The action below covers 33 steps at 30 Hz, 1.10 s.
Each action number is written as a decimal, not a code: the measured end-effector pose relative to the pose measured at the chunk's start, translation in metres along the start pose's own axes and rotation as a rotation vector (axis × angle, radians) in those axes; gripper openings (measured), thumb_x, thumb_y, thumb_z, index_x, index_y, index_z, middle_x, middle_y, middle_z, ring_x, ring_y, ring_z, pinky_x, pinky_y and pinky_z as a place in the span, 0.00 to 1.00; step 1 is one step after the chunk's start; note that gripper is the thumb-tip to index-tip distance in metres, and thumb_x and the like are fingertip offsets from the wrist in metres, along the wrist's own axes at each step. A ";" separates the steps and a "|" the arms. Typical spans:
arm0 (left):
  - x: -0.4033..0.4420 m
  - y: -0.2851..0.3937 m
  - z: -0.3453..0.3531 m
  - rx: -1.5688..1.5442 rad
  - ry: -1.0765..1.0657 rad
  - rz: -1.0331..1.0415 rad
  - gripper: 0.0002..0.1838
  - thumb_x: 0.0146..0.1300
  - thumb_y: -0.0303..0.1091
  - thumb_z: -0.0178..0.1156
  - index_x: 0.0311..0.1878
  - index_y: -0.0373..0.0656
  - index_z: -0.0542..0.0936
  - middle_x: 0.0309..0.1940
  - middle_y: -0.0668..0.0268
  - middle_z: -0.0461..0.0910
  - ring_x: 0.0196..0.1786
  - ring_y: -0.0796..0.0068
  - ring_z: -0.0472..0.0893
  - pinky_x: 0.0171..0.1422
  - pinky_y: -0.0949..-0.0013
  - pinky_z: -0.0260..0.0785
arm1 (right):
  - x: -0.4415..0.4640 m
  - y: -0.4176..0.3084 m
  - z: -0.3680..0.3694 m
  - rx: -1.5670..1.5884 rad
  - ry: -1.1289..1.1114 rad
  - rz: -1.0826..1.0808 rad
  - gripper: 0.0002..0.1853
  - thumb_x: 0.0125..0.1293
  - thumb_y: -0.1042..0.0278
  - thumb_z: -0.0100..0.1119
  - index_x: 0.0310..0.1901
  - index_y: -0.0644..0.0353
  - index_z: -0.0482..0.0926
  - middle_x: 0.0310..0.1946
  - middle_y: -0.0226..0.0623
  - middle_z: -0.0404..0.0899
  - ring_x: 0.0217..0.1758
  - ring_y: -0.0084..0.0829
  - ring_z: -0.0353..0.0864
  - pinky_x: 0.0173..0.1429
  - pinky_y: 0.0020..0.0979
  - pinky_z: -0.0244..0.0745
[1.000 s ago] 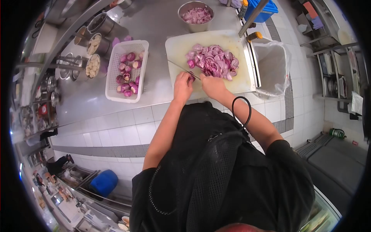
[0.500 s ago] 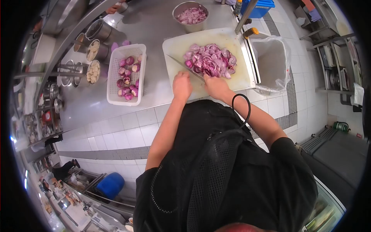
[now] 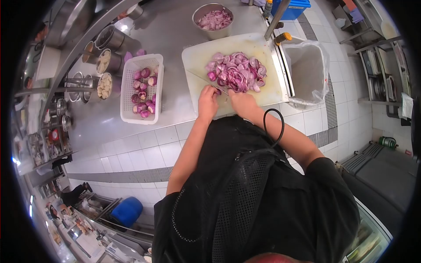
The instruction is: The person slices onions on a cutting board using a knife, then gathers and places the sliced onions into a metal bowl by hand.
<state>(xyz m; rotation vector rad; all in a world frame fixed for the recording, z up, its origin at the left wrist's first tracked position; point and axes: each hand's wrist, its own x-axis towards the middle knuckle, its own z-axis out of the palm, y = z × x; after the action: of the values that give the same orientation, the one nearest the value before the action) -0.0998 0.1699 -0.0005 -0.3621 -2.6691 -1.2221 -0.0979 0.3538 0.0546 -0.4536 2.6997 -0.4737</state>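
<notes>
My right hand (image 3: 242, 104) is closed around the handle end of a kitchen knife (image 3: 202, 78), whose blade points up and to the left over the white cutting board (image 3: 191, 55). Close beside the blade, my left hand (image 3: 208, 103) has its fingers curled on a small piece of red onion (image 3: 218, 91), mostly covered by the fingers. Just beyond both hands lies a heap of sliced red onion (image 3: 239, 70). The far side of the cutting board is near a metal bowl (image 3: 213, 33) of chopped onion.
To the left stands a white plastic basket (image 3: 161, 83) with several peeled red onions. Metal containers (image 3: 115, 61) with pale pieces are farther left. A lined waste bin (image 3: 307, 72) adjoins the counter's right end. A capped bottle (image 3: 283, 38) is near the board's far right corner.
Both hands and the knife have shifted slightly toward my body. A piece of onion now shows at my left fingertips, beside the blade. The view has moved a little.
</notes>
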 end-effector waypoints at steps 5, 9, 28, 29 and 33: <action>0.006 0.005 -0.002 -0.054 -0.012 -0.082 0.06 0.62 0.17 0.61 0.41 0.36 0.80 0.44 0.53 0.80 0.49 0.45 0.81 0.54 0.51 0.75 | 0.009 0.006 -0.010 -0.012 0.077 -0.069 0.09 0.71 0.70 0.52 0.48 0.63 0.76 0.31 0.55 0.88 0.34 0.57 0.90 0.41 0.55 0.84; 0.004 0.006 0.002 -0.024 -0.007 -0.092 0.06 0.63 0.17 0.61 0.41 0.35 0.80 0.43 0.53 0.80 0.49 0.44 0.81 0.54 0.51 0.75 | 0.004 0.008 0.003 0.016 0.067 -0.039 0.09 0.71 0.71 0.52 0.49 0.63 0.76 0.31 0.56 0.88 0.35 0.57 0.90 0.41 0.55 0.84; 0.010 -0.003 0.002 0.007 0.038 0.014 0.05 0.63 0.17 0.63 0.40 0.35 0.81 0.41 0.53 0.81 0.45 0.46 0.82 0.49 0.54 0.75 | 0.013 0.000 -0.008 0.034 -0.013 0.000 0.11 0.71 0.67 0.56 0.51 0.60 0.76 0.37 0.56 0.88 0.42 0.57 0.90 0.47 0.55 0.83; 0.007 -0.002 0.000 0.012 0.042 0.042 0.05 0.63 0.17 0.63 0.40 0.35 0.81 0.41 0.53 0.81 0.44 0.46 0.82 0.49 0.54 0.75 | 0.010 -0.002 -0.004 0.043 -0.017 0.001 0.11 0.71 0.67 0.56 0.51 0.60 0.76 0.37 0.56 0.88 0.42 0.57 0.90 0.47 0.55 0.83; 0.007 0.002 -0.004 -0.030 -0.027 -0.025 0.07 0.62 0.17 0.61 0.43 0.36 0.80 0.45 0.53 0.80 0.51 0.45 0.81 0.55 0.51 0.75 | 0.013 0.006 0.006 0.118 -0.012 0.018 0.13 0.70 0.65 0.59 0.51 0.61 0.76 0.38 0.56 0.88 0.43 0.57 0.90 0.48 0.54 0.83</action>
<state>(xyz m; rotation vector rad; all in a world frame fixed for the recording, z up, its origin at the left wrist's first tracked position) -0.1054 0.1690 0.0053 -0.3529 -2.6890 -1.2741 -0.1089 0.3530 0.0430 -0.3980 2.6443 -0.6188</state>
